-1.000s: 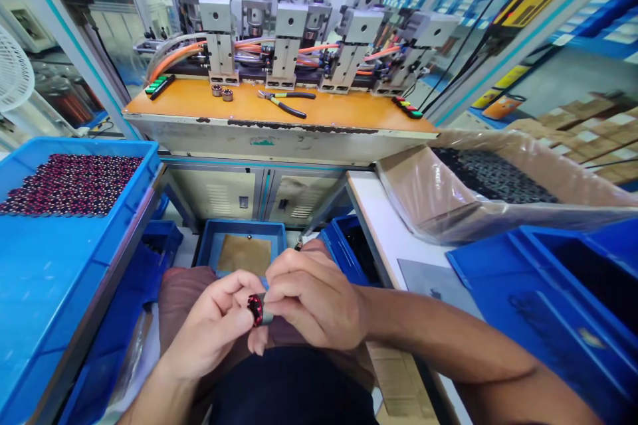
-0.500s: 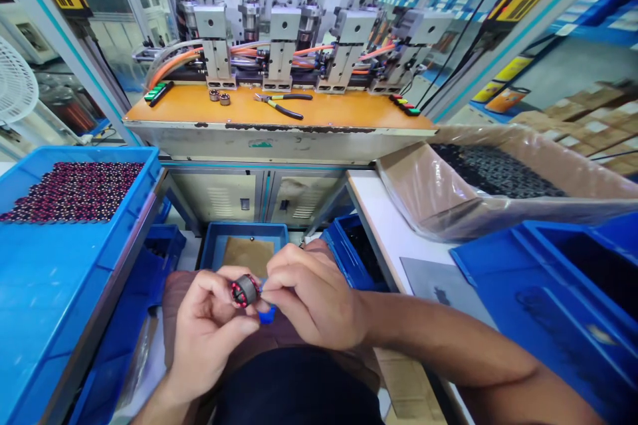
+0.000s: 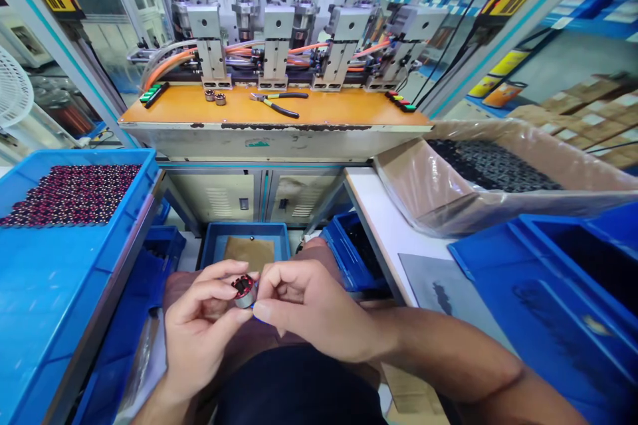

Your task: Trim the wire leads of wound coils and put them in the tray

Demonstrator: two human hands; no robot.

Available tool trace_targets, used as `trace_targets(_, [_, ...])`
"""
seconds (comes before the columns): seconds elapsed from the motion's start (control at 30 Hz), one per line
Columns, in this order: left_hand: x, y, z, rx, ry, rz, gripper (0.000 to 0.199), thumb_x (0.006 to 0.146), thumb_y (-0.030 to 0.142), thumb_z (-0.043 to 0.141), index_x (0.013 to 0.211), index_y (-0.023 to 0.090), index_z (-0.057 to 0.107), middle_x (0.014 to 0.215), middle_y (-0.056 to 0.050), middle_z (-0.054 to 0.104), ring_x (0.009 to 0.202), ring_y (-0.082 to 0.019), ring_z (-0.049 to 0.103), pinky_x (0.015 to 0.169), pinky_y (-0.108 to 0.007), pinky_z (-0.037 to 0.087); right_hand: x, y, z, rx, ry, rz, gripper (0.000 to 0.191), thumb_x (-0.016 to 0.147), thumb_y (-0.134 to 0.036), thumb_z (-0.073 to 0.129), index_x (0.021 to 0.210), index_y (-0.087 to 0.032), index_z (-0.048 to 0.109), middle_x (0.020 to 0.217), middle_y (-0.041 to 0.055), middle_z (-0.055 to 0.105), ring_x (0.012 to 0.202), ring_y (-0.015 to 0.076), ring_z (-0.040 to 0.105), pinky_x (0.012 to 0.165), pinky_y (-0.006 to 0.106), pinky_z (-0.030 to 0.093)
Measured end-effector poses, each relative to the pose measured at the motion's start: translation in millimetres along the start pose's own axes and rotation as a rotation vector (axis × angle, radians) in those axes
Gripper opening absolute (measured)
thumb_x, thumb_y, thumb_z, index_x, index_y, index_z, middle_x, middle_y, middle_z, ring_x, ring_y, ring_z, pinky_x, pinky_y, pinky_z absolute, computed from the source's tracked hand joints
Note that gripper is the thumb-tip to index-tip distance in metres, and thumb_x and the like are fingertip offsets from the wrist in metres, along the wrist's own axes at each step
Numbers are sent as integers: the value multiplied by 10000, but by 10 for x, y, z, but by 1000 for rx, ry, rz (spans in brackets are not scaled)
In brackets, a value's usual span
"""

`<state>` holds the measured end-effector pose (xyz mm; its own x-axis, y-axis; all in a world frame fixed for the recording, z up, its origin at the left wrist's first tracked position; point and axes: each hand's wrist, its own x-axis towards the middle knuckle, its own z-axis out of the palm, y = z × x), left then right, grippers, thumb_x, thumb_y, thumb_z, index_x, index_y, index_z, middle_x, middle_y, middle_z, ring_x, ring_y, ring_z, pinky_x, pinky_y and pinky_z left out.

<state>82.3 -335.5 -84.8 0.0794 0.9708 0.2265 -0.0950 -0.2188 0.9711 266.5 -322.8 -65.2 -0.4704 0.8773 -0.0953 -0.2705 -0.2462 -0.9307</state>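
Observation:
My left hand is closed around a small motor stator, a grey metal ring with red and black inside, gripped between thumb and fingers. The stator's open end tips upward toward me. My right hand pinches close against its right side, thumb and forefinger together; whatever lies between those fingertips is hidden. A bit of blue material shows just under the stator, mostly covered by the fingers. Both hands are above my lap.
On the left stands a blue tray with rows of red-and-black stators. Ahead, pliers and two metal rings lie on the orange machine bench. At right are a plastic-lined carton of dark parts and a blue bin.
The stator has turned in my left hand, from facing sideways to facing more upward. My right hand has shifted slightly, its thumb now along the stator's lower right side.

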Motion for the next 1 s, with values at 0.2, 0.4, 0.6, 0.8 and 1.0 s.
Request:
trace_targets(0.2, [23,17,-15,-26,-37,25,287,717,37,797,887,263,745,1072,-34,781,1000,-237,746,850,-337,624,95,99,-96,140,-117,204,432,683,-424,843,852,-144,561,644,-61,592,459,46,526,426,156,420])
trace_targets(0.4, [78,-120,-56,-87,-93,44,268,738,105,807,921,297,771,1103,-29,783,1155,-286,686,985,-454,571,135,221,-67,216,-226,77,337,753,-374,793,900,-122,624,680,-38,594,531,53,554,520,179,491])
trace_targets(0.6, [148,-326,-97,-14,355,-179,136,864,355,711,937,263,780,1077,-41,786,1029,-206,735,908,-328,592,228,306,-189,-747,266,-843,178,826,-200,692,992,-145,658,814,42,689,690,126,630,628,243,529])
trace_targets(0.8, [-113,-63,1,763,137,313,363,782,194,786,1135,243,712,1036,-7,765,953,-145,709,936,-238,542,327,328,-419,-1359,347,-1416,227,856,-137,626,1051,-21,626,790,118,712,730,210,659,597,325,557])
trace_targets(1.0, [-5,79,133,752,21,222,322,807,248,773,1118,270,694,1015,16,762,871,-125,716,835,-208,576,261,375,-389,-1346,245,-1454,226,865,-108,564,1054,-1,626,805,143,695,745,234,644,598,354,556])
